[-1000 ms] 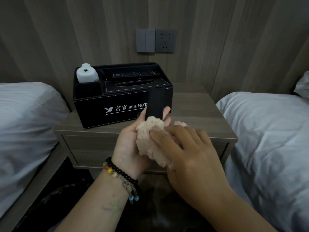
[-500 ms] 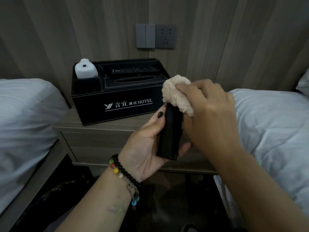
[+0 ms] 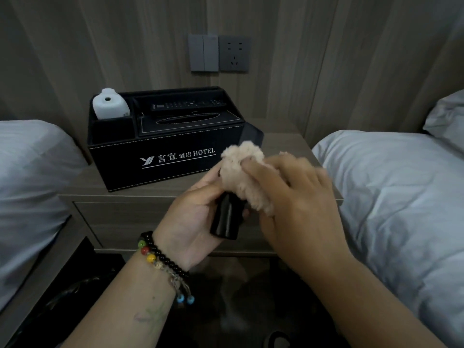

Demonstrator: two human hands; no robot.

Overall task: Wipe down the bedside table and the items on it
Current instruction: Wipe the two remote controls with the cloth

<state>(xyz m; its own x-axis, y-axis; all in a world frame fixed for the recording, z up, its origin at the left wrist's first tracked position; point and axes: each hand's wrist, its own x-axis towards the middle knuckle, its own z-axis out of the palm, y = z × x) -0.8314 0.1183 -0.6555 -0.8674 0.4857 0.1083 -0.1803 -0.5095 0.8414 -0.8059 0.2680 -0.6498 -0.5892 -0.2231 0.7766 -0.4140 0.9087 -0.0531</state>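
Observation:
My left hand (image 3: 193, 222) grips a slim black glossy object (image 3: 226, 219) in front of the wooden bedside table (image 3: 283, 144). My right hand (image 3: 293, 199) presses a fluffy beige cloth (image 3: 241, 177) against the object's middle and upper part. Only the object's lower end and its blurred top tip show past the cloth. On the table stands a black hotel organiser box (image 3: 163, 156) with a tissue slot. A remote control (image 3: 188, 106) lies in the box's rear tray. A small white bottle (image 3: 110, 104) sits in its left compartment.
Beds with white bedding flank the table, one at the left (image 3: 30, 172) and one at the right (image 3: 401, 197). A light switch (image 3: 203, 52) and a wall socket (image 3: 234, 54) are set in the wood-panelled wall. The floor below is dark.
The cloth in my right hand slid up to the object's top half a second ago and has now come back down over its middle. Both hands sit slightly lower.

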